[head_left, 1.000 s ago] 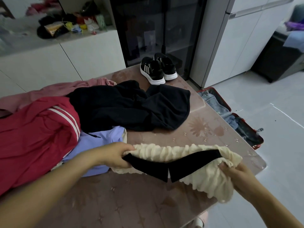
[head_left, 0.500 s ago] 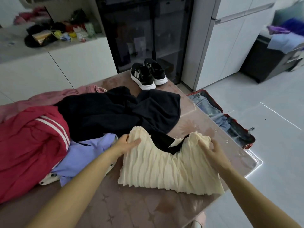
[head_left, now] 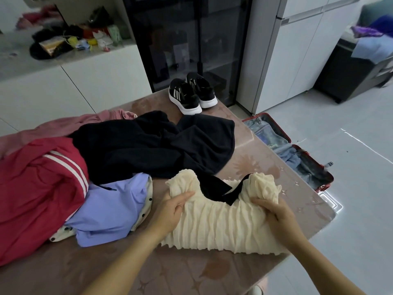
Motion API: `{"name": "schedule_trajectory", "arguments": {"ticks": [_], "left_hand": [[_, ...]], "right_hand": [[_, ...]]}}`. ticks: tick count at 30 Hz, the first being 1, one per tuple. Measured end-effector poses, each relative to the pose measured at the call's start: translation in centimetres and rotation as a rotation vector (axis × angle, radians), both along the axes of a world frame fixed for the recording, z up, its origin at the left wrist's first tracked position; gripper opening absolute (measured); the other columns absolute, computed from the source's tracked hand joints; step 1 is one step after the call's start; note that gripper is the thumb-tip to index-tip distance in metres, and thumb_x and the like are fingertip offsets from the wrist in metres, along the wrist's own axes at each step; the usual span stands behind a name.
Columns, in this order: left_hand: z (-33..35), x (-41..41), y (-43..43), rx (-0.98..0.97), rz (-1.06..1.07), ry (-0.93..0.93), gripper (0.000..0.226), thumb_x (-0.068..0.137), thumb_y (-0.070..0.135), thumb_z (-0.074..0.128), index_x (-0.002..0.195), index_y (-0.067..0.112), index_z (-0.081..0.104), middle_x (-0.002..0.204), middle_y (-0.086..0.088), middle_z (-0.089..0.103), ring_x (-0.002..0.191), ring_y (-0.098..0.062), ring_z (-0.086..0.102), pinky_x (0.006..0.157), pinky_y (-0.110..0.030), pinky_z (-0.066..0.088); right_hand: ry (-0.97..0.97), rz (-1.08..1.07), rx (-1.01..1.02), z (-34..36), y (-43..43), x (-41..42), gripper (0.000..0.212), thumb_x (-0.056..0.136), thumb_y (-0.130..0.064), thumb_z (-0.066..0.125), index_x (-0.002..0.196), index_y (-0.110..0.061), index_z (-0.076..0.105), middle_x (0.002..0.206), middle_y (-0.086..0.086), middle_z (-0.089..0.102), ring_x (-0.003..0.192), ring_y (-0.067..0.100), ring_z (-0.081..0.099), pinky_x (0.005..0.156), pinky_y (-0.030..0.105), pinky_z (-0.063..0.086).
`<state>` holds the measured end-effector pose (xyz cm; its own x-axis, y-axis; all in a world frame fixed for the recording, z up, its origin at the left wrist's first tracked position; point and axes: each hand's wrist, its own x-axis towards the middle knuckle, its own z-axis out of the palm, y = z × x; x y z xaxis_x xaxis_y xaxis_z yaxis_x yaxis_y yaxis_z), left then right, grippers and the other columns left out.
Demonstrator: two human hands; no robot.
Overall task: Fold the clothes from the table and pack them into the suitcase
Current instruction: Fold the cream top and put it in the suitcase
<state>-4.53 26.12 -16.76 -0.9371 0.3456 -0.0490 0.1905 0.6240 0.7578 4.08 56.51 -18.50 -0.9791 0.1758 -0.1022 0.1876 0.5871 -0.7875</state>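
Observation:
A cream pleated top (head_left: 221, 224) with a black collar lies on the brown table (head_left: 191, 271) in front of me. My left hand (head_left: 172, 209) grips its upper left corner, thumb on top of the bunched fabric. My right hand (head_left: 274, 211) holds the bunched upper right corner. To the left sits a pile of clothes: a black garment (head_left: 153, 145), a red jacket with white stripes (head_left: 36, 192), a lilac garment (head_left: 110, 209) and a pink one (head_left: 70, 126). A red suitcase (head_left: 319, 167) lies open on the floor to the right, with blue clothes inside.
A pair of black sneakers (head_left: 192, 92) stands at the table's far end. Beyond them is a dark glass cabinet (head_left: 187, 39), with a cluttered white counter (head_left: 63, 60) to the left and a white fridge (head_left: 297, 50) to the right. The table's right edge drops to a pale tiled floor.
The cream top was held up stretched between both hands, then laid flat on the table. Both hands now gather its upper corners inward.

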Motion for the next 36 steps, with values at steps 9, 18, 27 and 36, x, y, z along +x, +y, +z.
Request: {"name": "schedule_trajectory", "arguments": {"ticks": [9, 18, 27, 36], "left_hand": [[0.9, 1.5, 6.1, -0.028, 0.046, -0.221, 0.074, 0.088, 0.029, 0.064, 0.148, 0.031, 0.021, 0.155, 0.0, 0.012, 0.144, -0.012, 0.009, 0.11, -0.021, 0.014], [0.1, 1.9, 15.7, 0.076, 0.188, -0.142, 0.068, 0.085, 0.02, 0.069, 0.141, 0.033, 0.034, 0.137, 0.01, 0.026, 0.131, -0.004, 0.025, 0.106, -0.021, 0.022], [3.1, -4.3, 22.1, -0.382, 0.241, 0.269, 0.057, 0.091, 0.029, 0.058, 0.143, 0.021, 0.037, 0.149, 0.002, 0.035, 0.137, -0.018, 0.027, 0.112, -0.031, 0.021], [3.1, -8.2, 24.2, -0.764, -0.267, 0.085, 0.031, 0.09, 0.013, 0.052, 0.117, 0.028, 0.052, 0.116, 0.009, 0.054, 0.118, -0.016, 0.047, 0.103, -0.034, 0.036]], "right_hand": [[0.092, -0.023, -0.001, 0.3, 5.2, -0.6, 0.072, 0.09, 0.007, 0.049, 0.109, -0.062, 0.054, 0.137, -0.005, 0.044, 0.125, 0.014, 0.037, 0.101, 0.031, 0.03], [0.006, 0.012, 0.0, 1.2, 15.4, -3.7, 0.024, 0.088, -0.04, 0.041, 0.104, -0.055, 0.052, 0.129, 0.009, 0.05, 0.114, 0.03, 0.05, 0.089, 0.031, 0.038], [-0.024, 0.337, 0.156, 0.2, 20.0, -6.9, 0.042, 0.094, -0.008, 0.046, 0.129, -0.028, 0.057, 0.121, 0.003, 0.049, 0.11, 0.022, 0.047, 0.079, 0.014, 0.026], [-0.013, 0.385, 0.135, 0.1, 20.8, -7.0, 0.05, 0.092, -0.001, 0.046, 0.132, -0.029, 0.055, 0.131, 0.0, 0.045, 0.12, 0.02, 0.042, 0.091, 0.02, 0.026]]}}
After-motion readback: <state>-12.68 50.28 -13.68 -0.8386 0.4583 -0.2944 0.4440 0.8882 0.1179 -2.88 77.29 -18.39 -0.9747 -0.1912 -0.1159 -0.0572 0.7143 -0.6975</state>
